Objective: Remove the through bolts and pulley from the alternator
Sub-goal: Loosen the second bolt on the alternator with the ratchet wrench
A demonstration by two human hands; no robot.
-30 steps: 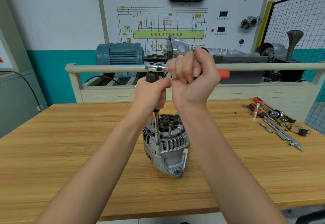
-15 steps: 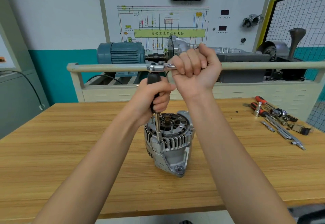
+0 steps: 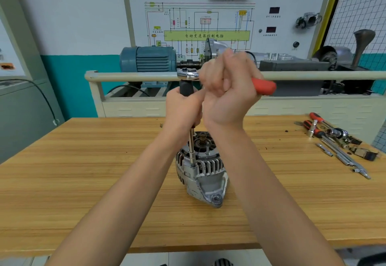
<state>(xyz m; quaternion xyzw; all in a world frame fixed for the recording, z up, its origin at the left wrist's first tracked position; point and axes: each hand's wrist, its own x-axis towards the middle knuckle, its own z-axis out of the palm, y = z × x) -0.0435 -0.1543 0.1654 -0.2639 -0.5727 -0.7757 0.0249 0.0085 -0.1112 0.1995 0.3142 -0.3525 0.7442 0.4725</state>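
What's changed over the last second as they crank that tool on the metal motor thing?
The right hand swung the ratchet handle right again, baring its red end. Unchanged: the left hand grips the black extension handle, its socket on the alternator bolt.

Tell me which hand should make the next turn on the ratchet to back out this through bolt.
The right hand. It already grips the ratchet's red handle, the lever that turns. The left hand holds the black extension grip upright, steadying the socket on the alternator, so it should likely stay put.
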